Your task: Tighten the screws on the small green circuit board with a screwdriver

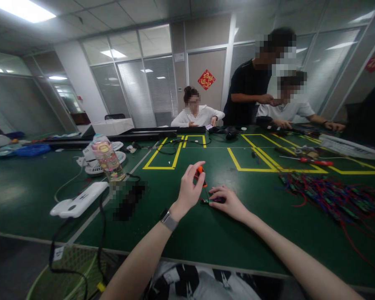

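My left hand (189, 186) is closed around the handle of an orange and black screwdriver (200, 170). Its thin shaft points down at a small green circuit board (205, 201) on the green table (193, 233). With bent fingers, my right hand (230, 202) holds the board against the tabletop from the right; a dark part shows beneath the fingers. Whether the screwdriver's tip touches the board is too small to tell.
Right of me lies a heap of wired circuit boards (328, 191), with a red-handled screwdriver (317, 161) behind it. On my left stand a drink bottle (105, 156) and a white device (81, 200). A green basket (65, 271) sits below the edge. Several people are across the table.
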`<state>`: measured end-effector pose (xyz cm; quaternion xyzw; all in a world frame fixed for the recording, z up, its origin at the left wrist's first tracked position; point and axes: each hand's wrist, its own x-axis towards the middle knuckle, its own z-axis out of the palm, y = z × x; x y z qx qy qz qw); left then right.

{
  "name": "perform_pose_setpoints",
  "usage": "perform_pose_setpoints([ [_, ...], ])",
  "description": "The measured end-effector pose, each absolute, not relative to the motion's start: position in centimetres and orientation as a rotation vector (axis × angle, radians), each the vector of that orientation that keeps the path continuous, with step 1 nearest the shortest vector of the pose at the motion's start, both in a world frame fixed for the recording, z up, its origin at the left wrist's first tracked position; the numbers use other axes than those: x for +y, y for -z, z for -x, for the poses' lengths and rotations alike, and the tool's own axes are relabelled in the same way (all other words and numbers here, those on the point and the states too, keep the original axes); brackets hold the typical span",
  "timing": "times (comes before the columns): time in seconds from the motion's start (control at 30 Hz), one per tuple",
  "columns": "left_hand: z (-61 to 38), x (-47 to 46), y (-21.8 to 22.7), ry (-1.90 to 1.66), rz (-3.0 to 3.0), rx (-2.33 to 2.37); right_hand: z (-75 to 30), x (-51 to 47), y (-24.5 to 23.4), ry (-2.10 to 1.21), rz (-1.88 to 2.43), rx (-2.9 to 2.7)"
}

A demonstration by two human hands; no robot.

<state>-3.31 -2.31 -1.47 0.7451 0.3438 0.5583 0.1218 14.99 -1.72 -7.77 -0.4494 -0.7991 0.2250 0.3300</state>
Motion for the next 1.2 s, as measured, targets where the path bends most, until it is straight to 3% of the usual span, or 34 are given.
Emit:
perform_pose_setpoints([
  [1.2,3.26,-2.09,1.42,-1.718,-2.171,0.963,-15.11,-1.67,7.94,-0.593,1.172,-2.092],
])
